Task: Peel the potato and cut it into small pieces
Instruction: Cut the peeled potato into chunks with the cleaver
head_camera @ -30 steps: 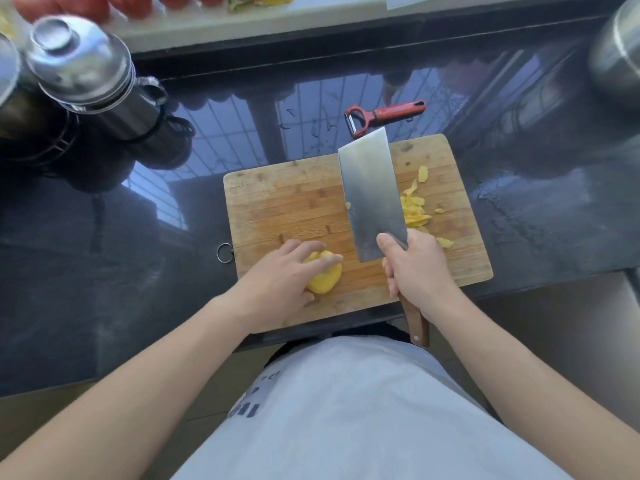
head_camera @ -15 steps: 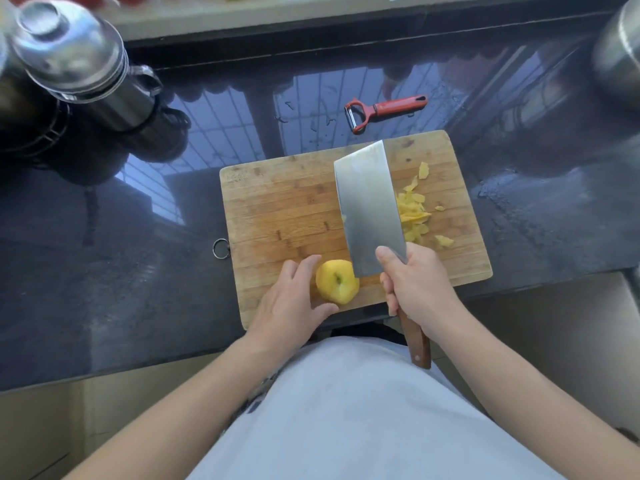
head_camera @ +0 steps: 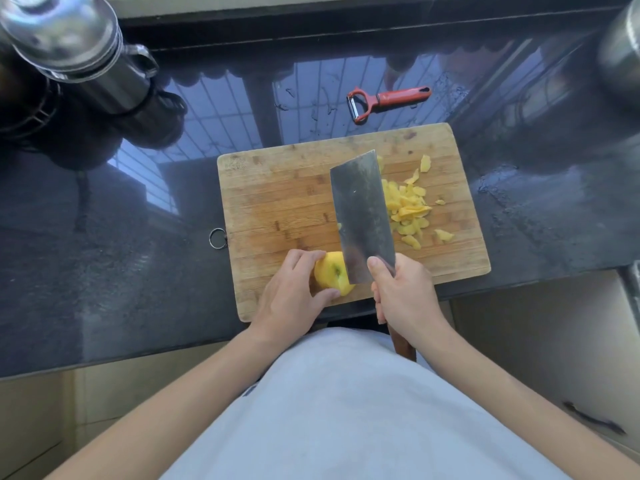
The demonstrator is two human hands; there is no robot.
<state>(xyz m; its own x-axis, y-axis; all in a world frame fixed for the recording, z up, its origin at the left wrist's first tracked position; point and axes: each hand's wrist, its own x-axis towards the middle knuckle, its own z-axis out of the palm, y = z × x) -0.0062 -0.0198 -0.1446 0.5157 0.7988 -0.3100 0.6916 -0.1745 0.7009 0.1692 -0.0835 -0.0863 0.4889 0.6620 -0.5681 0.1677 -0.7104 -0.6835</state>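
Observation:
A peeled yellow potato (head_camera: pixel 332 273) sits near the front edge of the wooden cutting board (head_camera: pixel 277 202). My left hand (head_camera: pixel 294 296) holds it from the left, fingers over its top and thumb under its near side. My right hand (head_camera: pixel 403 292) grips the handle of a broad steel cleaver (head_camera: pixel 362 216), index finger laid along the blade. The blade's near corner overlaps the potato's right side. A pile of yellow peelings (head_camera: pixel 408 206) lies on the board to the right of the blade.
A red-handled peeler (head_camera: pixel 388 100) lies on the dark glossy counter behind the board. A steel lidded jug (head_camera: pixel 79 46) stands at the back left, and a steel pot (head_camera: pixel 620 53) at the back right. The board's near edge overhangs the counter edge.
The cleaver has come down and toward me, its near corner now over the potato's right side. My left hand has turned the potato so its end faces up and keeps hold of it.

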